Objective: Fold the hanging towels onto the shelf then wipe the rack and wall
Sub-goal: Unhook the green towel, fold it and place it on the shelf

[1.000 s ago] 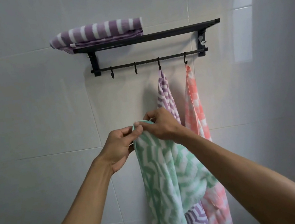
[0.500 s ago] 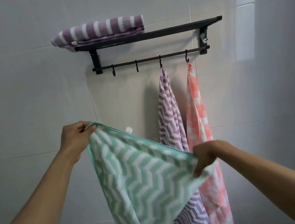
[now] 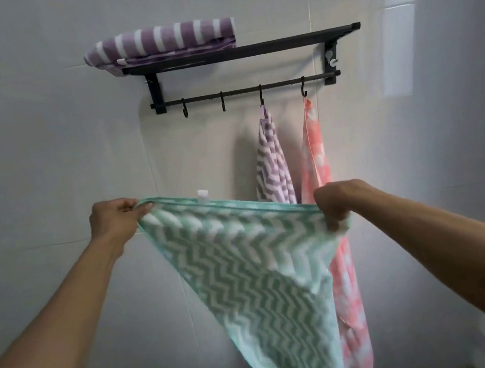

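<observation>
Stretching a mint-green zigzag towel (image 3: 255,263) by its top corners, the left hand (image 3: 115,219) and right hand (image 3: 336,203) are pinching it below the black wall shelf (image 3: 277,44), where one folded purple-striped towel (image 3: 160,43) is lying at the left end, while a purple zigzag towel (image 3: 272,161) and a pink checked towel (image 3: 316,154) are hanging unfolded from hooks and wiping is waiting.

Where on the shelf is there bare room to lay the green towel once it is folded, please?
The shelf is bare from the folded striped towel to its right end. The left end is crowded by that towel.
</observation>
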### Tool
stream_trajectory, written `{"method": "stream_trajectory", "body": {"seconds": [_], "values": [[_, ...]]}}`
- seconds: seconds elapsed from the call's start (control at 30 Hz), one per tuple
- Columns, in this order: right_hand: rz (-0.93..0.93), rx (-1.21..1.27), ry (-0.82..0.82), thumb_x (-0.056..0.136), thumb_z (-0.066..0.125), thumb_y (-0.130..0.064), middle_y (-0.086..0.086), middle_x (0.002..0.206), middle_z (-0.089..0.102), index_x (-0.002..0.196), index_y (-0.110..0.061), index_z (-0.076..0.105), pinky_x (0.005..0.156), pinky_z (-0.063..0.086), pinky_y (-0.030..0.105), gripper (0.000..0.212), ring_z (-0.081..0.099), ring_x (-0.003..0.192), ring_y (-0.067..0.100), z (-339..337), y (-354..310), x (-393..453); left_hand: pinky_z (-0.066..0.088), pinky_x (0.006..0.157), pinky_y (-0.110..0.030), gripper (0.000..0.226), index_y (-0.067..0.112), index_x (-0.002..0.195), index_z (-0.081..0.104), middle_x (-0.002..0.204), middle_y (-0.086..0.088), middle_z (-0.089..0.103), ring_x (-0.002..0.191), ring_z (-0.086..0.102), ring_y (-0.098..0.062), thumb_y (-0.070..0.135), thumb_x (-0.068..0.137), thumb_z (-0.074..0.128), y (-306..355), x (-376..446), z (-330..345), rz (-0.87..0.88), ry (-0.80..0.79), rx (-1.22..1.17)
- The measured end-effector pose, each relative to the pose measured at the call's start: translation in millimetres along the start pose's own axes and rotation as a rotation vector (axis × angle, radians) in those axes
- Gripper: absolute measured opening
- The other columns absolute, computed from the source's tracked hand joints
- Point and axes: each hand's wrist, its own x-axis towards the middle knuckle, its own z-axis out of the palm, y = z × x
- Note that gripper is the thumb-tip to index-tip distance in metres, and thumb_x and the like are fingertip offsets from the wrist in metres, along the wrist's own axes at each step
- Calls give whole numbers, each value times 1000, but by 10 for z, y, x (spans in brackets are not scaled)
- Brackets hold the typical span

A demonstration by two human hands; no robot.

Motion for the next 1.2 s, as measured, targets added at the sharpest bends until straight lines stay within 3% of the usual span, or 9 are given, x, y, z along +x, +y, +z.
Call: {"method": "stream_trajectory", "body": {"seconds": [0.2, 0.33, 0.47, 0.53, 0.63, 0.73, 0.87, 1.0, 1.2], "values": [[213, 192, 747, 96, 49, -6, 11, 108, 64, 113, -10, 60, 70, 38, 35, 21, 66, 98, 35, -610, 220, -108, 59, 89, -46, 26, 10, 79, 71, 95, -14, 74, 83, 70, -25, 21, 67, 91, 375, 163, 57, -21, 28, -224], [187, 149, 560, 95, 49, -6, 10, 107, 58, 120, -10, 57, 72, 40, 37, 26, 64, 103, 35, -527, 210, -105, 59, 84, -35, 35, -1, 94, 71, 96, -13, 72, 78, 67, -20, 19, 72, 89, 562, 130, 48, 35, 3, -179], [226, 341, 742, 95, 58, -8, 14, 114, 52, 117, -5, 60, 69, 40, 39, 22, 57, 102, 37, -582, 253, -23, 60, 74, -35, 24, 10, 81, 65, 87, -6, 71, 75, 70, -18, 25, 80, 83, 670, 134, 23, 9, 3, -232], [243, 463, 778, 97, 59, -17, 17, 127, 44, 120, -6, 56, 68, 39, 42, 25, 44, 118, 39, -606, 251, 22, 57, 63, -33, 22, 12, 85, 61, 83, -1, 66, 70, 66, -13, 29, 89, 75, 722, 105, 6, 15, 6, -247], [152, 846, 659, 98, 58, -22, 23, 121, 60, 110, -5, 59, 71, 44, 41, 21, 55, 110, 40, -572, 270, 98, 57, 67, -37, 24, 11, 100, 59, 89, -6, 66, 76, 66, -20, 30, 92, 71, 653, 80, -19, 17, 22, -237], [49, 1399, 528, 91, 73, -18, 19, 104, 70, 88, -14, 62, 73, 61, 45, 12, 71, 91, 34, -467, 260, 121, 57, 79, -43, 20, 15, 86, 62, 99, -11, 67, 83, 65, -25, 29, 89, 75, 485, 64, -42, -34, 39, -236], [-23, 1742, 436, 80, 83, -5, 13, 106, 71, 112, -7, 63, 76, 62, 45, 38, 72, 85, 23, -386, 248, 115, 58, 85, -46, 24, 20, 75, 58, 91, -8, 65, 76, 63, -22, 24, 84, 79, 391, 36, -81, -74, 65, -323], [-39, 1882, 441, 86, 79, -12, 16, 103, 74, 107, 1, 70, 81, 62, 41, 27, 73, 84, 23, -361, 237, 117, 58, 76, -38, 27, 22, 74, 55, 81, -2, 64, 76, 61, -21, 26, 85, 79, 440, 13, -124, -30, 91, -382], [-14, 1663, 263, 96, 68, -29, 17, 100, 74, 107, 3, 67, 78, 63, 47, 34, 74, 84, 30, -2, 35, 51, 51, 70, -34, 32, 19, 73, 52, 78, -5, 60, 77, 57, -20, 34, 85, 77, 83, -171, -29, -71, 81, -286]]}}
